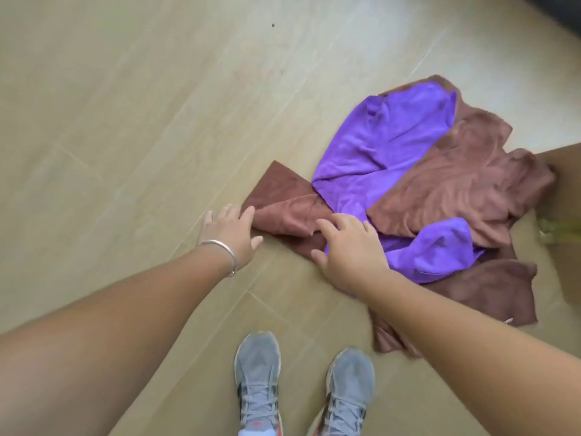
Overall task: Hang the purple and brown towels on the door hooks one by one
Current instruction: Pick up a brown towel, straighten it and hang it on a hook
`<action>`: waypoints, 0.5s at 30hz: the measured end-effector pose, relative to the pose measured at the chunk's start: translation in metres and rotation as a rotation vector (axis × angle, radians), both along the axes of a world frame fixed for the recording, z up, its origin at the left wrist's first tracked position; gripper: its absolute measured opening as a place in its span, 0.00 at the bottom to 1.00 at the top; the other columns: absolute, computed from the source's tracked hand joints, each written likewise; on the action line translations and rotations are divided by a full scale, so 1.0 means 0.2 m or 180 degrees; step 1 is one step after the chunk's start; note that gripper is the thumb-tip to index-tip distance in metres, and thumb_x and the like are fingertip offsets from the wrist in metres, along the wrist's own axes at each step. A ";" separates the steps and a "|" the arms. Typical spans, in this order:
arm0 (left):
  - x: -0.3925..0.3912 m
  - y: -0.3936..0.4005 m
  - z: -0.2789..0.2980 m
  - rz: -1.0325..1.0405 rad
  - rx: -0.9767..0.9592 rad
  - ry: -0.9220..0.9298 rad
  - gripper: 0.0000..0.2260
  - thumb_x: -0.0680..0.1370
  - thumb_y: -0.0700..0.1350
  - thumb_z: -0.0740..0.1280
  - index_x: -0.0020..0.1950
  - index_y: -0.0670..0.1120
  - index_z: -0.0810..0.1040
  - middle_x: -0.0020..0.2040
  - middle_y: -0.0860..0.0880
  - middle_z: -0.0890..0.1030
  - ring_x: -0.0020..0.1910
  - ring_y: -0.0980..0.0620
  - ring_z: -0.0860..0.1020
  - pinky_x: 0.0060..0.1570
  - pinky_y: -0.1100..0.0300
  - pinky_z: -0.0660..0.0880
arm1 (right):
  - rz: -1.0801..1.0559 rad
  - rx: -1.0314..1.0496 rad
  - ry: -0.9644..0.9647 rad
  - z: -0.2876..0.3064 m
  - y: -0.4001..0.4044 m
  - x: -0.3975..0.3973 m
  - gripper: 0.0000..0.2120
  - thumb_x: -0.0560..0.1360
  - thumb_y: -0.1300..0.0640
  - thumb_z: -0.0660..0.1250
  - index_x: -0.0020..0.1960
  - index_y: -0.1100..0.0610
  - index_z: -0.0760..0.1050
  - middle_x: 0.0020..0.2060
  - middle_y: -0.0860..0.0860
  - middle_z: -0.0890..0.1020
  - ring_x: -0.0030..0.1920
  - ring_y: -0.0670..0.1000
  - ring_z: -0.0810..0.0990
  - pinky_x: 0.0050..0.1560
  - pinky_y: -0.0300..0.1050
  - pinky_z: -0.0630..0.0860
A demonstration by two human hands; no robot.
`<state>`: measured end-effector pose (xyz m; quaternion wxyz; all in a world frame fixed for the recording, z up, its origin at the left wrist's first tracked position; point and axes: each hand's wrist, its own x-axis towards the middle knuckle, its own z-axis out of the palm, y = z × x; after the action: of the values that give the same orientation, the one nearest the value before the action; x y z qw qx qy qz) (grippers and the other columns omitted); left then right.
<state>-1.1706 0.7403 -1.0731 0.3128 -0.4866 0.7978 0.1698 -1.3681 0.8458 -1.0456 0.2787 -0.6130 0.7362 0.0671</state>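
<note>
**Both hands down at the towel pile**

Left hand (231,236), fingers relaxed and spread, touches the corner of a brown towel (284,212) on the floor (125,121). Right hand (349,250), also spread, rests over the brown and purple towels (386,149). Pile runs diagonally, near-left to far-right. Right edge overlaps a cardboard box (562,215), mostly cut off. How many towels? Can't tell, they're tangled. Grey sneakers (257,379) below.

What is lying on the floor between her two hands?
In the head view, a corner of a brown towel fills the stretch between the left hand and the right hand; both hands touch it.
</note>
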 end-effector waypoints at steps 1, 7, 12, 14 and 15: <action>0.02 -0.02 -0.12 -0.0008 -0.0033 -0.0005 0.29 0.79 0.60 0.58 0.77 0.51 0.56 0.74 0.47 0.63 0.75 0.48 0.58 0.72 0.45 0.55 | 0.0077 -0.0008 0.0024 -0.12 -0.04 0.02 0.26 0.74 0.42 0.65 0.69 0.50 0.67 0.67 0.52 0.69 0.69 0.55 0.64 0.70 0.57 0.59; 0.13 -0.04 -0.55 -0.0030 -0.0300 0.0230 0.17 0.75 0.54 0.67 0.63 0.55 0.77 0.68 0.49 0.70 0.69 0.49 0.65 0.68 0.50 0.61 | 0.0777 0.0051 0.0396 -0.61 -0.18 0.05 0.24 0.72 0.44 0.69 0.66 0.50 0.70 0.70 0.55 0.66 0.74 0.57 0.54 0.73 0.59 0.53; 0.19 0.01 -0.51 0.0008 -0.0318 0.0462 0.09 0.73 0.47 0.68 0.52 0.53 0.84 0.64 0.51 0.73 0.67 0.51 0.66 0.65 0.54 0.59 | 0.0925 -0.0572 0.0292 -0.61 -0.17 0.06 0.04 0.70 0.55 0.71 0.39 0.53 0.85 0.43 0.52 0.81 0.56 0.59 0.75 0.61 0.56 0.67; 0.21 0.02 -0.39 0.0021 -0.0271 0.0456 0.09 0.75 0.50 0.68 0.53 0.54 0.84 0.66 0.52 0.72 0.69 0.52 0.64 0.68 0.54 0.57 | 0.0920 -0.0577 0.0297 -0.48 -0.17 0.08 0.04 0.69 0.56 0.71 0.39 0.53 0.85 0.44 0.52 0.82 0.57 0.60 0.75 0.63 0.57 0.67; 0.24 0.02 -0.31 0.0053 -0.0244 0.0449 0.09 0.76 0.51 0.67 0.55 0.56 0.83 0.68 0.53 0.71 0.71 0.52 0.63 0.69 0.53 0.56 | 0.0935 -0.0585 0.0298 -0.39 -0.19 0.09 0.03 0.68 0.56 0.72 0.40 0.53 0.85 0.45 0.53 0.82 0.58 0.60 0.74 0.64 0.58 0.66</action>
<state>-1.1235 0.7448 -1.1347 0.2356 -0.4916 0.8197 0.1756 -1.3503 0.8083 -1.1244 0.1741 -0.7331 0.6540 0.0680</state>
